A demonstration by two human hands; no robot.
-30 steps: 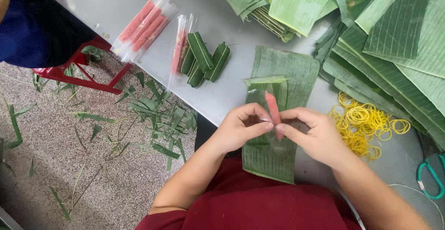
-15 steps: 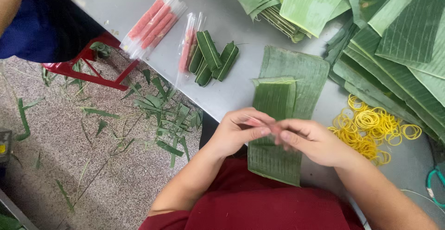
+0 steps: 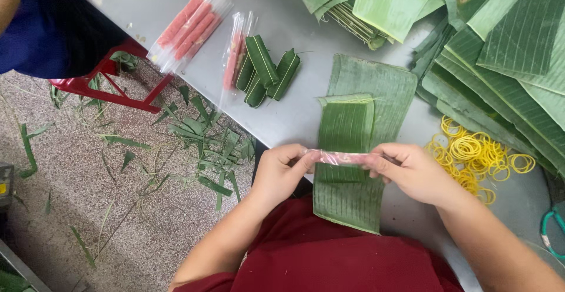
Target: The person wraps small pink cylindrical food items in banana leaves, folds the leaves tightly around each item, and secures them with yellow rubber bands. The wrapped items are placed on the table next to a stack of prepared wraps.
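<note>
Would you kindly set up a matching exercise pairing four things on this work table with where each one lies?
Things:
1. yellow rubber bands
2. folded green leaf parcels
3. pink stick in clear wrap
4. flat banana leaf pieces

Places:
A. held level between the left hand and the right hand
B. on the table under both hands
C. loose heap to the right of the right hand
D. beside the packets of pink sticks at the far side of the metal table

Pairs: 1-C, 2-D, 3-A, 4-B
</note>
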